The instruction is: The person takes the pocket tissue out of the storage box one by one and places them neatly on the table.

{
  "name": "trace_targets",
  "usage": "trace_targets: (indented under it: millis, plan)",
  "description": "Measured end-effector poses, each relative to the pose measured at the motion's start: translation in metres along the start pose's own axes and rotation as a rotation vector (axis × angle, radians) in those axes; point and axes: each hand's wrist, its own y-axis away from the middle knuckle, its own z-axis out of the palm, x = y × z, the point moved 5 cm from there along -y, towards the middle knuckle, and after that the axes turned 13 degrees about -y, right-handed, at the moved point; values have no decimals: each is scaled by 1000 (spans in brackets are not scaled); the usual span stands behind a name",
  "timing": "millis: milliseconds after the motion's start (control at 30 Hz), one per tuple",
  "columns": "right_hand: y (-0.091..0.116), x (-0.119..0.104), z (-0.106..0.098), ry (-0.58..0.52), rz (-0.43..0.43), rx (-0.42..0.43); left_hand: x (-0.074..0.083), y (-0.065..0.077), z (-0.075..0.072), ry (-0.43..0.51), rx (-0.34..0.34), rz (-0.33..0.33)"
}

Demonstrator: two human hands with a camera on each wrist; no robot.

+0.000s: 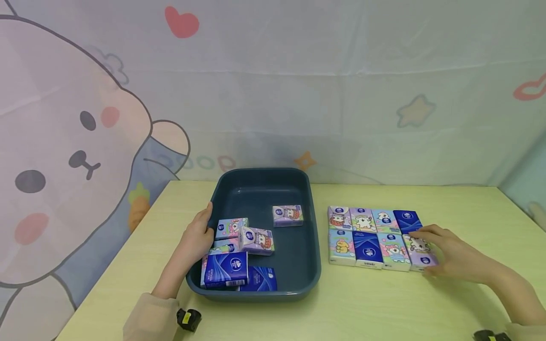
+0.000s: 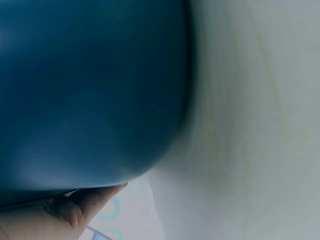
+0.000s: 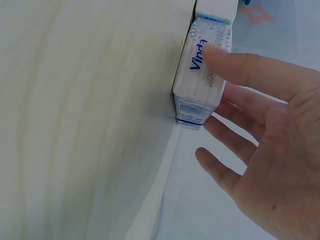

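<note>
A dark blue plastic basin (image 1: pixel 294 265) stands on the table, several tissue packs lying loose inside it. My left hand (image 1: pixel 197 235) holds the basin's left side at the rim; in the left wrist view its outer wall (image 2: pixel 95 100) fills much of the picture. To the right, small tissue packs are laid side by side in two rows. My right hand (image 1: pixel 454 253) pinches the purple tissue pack (image 1: pixel 420 251) at the right end of the near row. Its thumb presses the printed end of that pack (image 3: pixel 200 75), with fingers on the far side.
In the far row, a dark blue tissue pack (image 1: pixel 407 220) sits just behind the pinched one. Inside the basin, one purple pack (image 1: pixel 287 215) lies apart from the others. A cartoon-printed cloth (image 1: pixel 273 94) hangs behind the pale wooden table (image 1: pixel 362 308).
</note>
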Motion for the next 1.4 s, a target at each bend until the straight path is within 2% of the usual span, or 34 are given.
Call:
trace_targets:
  millis: [367, 600, 933, 1167, 1400]
  plan:
    - [0, -6, -5, 13, 1, 3, 0, 0, -1, 2, 4, -1]
    - [-5, -21, -7, 17, -24, 11, -1, 0, 0, 6, 6, 1]
    - [-18, -71, -6, -1, -91, 20, -2, 1, -1, 11, 10, 0]
    - [-25, -111, 2, 0, -109, 0, -1, 1, 1, 13, 7, -6]
    - [-31, -149, 15, 7, -199, 6, -1, 1, 1, 10, 9, -7]
